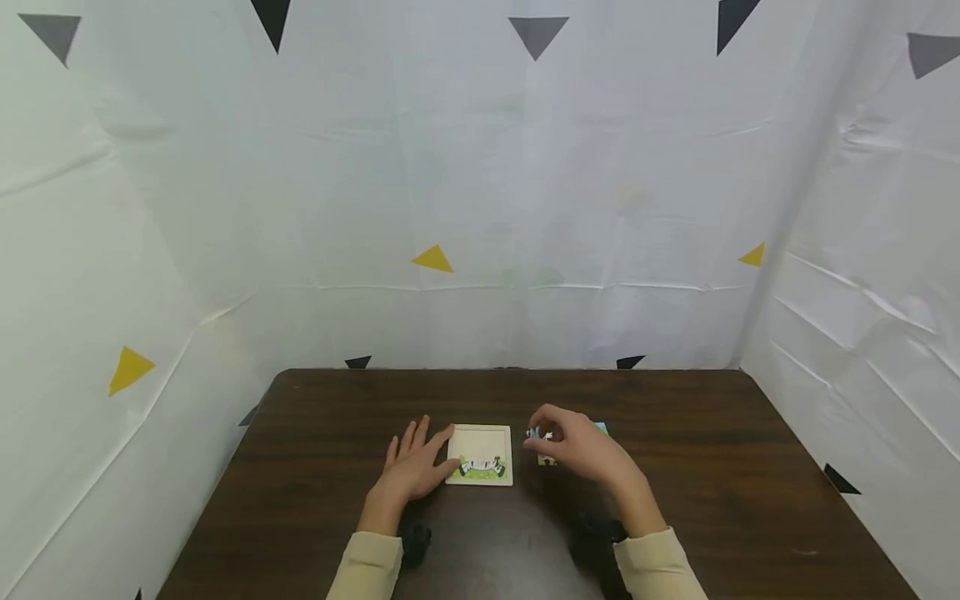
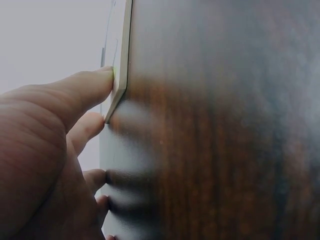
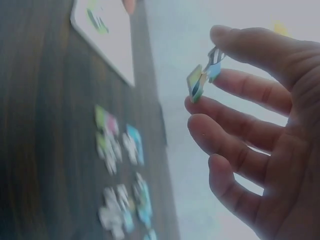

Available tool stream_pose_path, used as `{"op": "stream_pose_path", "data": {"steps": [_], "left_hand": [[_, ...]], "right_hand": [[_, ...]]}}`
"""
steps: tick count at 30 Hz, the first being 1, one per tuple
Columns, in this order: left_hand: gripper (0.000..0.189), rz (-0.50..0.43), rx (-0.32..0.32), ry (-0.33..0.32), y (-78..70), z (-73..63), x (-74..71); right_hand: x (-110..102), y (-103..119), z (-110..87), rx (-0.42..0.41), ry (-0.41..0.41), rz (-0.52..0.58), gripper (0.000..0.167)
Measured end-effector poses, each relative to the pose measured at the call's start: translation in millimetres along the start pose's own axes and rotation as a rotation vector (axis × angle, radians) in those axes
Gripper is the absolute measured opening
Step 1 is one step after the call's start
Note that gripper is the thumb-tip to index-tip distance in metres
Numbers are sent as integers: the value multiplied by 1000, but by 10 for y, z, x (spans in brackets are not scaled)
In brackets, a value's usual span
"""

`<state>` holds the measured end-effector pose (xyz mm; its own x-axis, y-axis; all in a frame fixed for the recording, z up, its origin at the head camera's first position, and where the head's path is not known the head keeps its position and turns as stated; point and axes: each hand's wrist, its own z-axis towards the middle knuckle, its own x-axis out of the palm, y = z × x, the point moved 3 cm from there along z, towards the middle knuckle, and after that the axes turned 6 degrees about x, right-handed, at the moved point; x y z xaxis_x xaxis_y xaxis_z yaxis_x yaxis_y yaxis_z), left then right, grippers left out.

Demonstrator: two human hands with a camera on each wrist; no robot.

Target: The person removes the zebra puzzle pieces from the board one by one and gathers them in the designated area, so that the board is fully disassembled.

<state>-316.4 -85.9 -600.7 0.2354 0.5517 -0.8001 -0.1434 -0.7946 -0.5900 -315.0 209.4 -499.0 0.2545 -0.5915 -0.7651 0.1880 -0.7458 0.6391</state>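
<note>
A square wooden puzzle board (image 1: 480, 437) lies on the table, with printed pieces showing black-and-white stripes and green along its near side. At its left edge rests my left hand (image 1: 412, 471), fingers spread. In the left wrist view, the thumb (image 2: 95, 82) lies on the board's edge and the index fingertip touches near its corner. To the right of the board, my right hand (image 1: 581, 446) is raised over the loose pieces. It pinches a small colourful puzzle piece (image 3: 196, 84) between thumb and fingers, the other fingers loosely bent.
Several loose puzzle pieces (image 3: 109, 142) lie on the table under and beside my right hand, blurred in the right wrist view. The dark wooden table (image 1: 337, 417) ends at a white cloth wall (image 1: 480, 317) with grey, black and yellow triangles, and similar cloth hangs on both sides.
</note>
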Motion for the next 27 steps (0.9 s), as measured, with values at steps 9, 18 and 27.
{"op": "stream_pose_path", "data": {"steps": [9, 18, 27], "left_hand": [[72, -7, -1, 5, -3, -15, -18], [71, 0, -4, 12, 29, 16, 16], [71, 2, 6, 4, 51, 35, 22]], "right_hand": [[-472, -423, -219, 46, -76, -26, 34], [-545, -751, -303, 165, -31, -84, 36], [-470, -808, -279, 210, 9, -105, 29]]}}
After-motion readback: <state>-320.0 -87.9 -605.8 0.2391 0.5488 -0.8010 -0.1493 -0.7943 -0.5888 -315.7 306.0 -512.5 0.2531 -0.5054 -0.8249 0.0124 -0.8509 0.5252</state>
